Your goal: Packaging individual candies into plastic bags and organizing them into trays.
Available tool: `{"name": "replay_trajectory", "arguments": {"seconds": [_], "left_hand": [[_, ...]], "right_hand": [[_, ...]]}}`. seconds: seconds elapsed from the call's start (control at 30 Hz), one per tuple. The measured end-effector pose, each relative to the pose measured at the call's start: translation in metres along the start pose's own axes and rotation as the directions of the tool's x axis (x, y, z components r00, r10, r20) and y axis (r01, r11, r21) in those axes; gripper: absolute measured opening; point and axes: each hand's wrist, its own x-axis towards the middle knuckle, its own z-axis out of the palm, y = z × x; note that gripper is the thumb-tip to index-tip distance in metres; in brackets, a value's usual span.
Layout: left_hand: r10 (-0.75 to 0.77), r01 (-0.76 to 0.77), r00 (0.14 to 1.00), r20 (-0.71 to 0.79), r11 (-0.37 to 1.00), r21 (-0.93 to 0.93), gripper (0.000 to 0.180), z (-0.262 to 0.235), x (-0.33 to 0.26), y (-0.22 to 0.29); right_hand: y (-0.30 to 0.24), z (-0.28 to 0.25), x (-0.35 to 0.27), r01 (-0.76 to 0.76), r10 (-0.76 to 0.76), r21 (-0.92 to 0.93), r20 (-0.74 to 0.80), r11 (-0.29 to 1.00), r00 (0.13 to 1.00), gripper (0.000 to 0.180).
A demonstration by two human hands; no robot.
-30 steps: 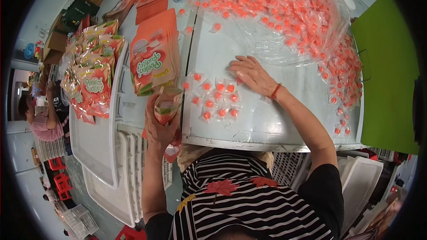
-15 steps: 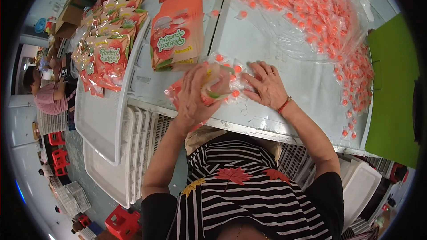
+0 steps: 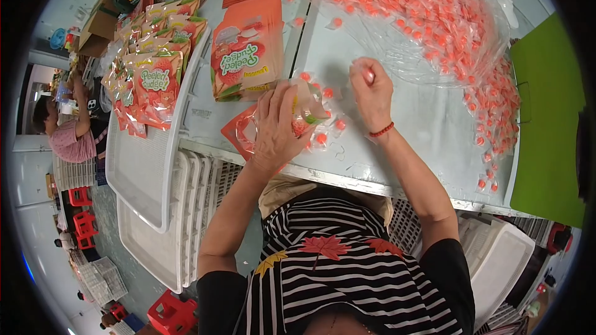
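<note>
Near the table's front edge, my left hand point(image 3: 275, 125) is closed round a printed candy pouch point(image 3: 237, 131), whose mouth faces right. Just to the right of that mouth lie several loose wrapped candies, among them one orange candy point(image 3: 339, 125). My right hand point(image 3: 374, 99) is raised over the table, fingers curled in a pinch on a wrapped candy point(image 3: 369, 75) in clear film. Beyond my left hand rests a stack of flat pouches point(image 3: 248, 49) with the same print.
A clear plastic bag point(image 3: 397, 56) spills a big heap of wrapped candies point(image 3: 434, 18) at the far right. Filled pouches point(image 3: 155, 84) crowd a white tray point(image 3: 138, 167) on the left. A green panel point(image 3: 549, 124) borders the right side. Another person point(image 3: 69, 136) works far left.
My right hand has lifted off the loose candies and moved away from me, now pinching one. My left hand stays by the pouch, which has shifted slightly and shows its mouth more openly.
</note>
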Motion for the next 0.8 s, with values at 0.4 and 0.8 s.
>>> {"name": "replay_trajectory", "arguments": {"seconds": [0.4, 0.8], "left_hand": [[0.059, -0.058, 0.991, -0.121, 0.998, 0.013, 0.09, 0.013, 0.009, 0.007], [0.058, -0.061, 0.982, -0.182, 0.998, -0.008, 0.075, 0.022, 0.011, -0.002]], "right_hand": [[-0.013, 0.045, -0.017, -0.198, 0.19, 0.176, 0.061, 0.964, 0.98, 0.015], [-0.056, 0.048, -0.02, 0.664, -0.385, -0.341, 0.605, 0.665, 0.697, 0.026]]}}
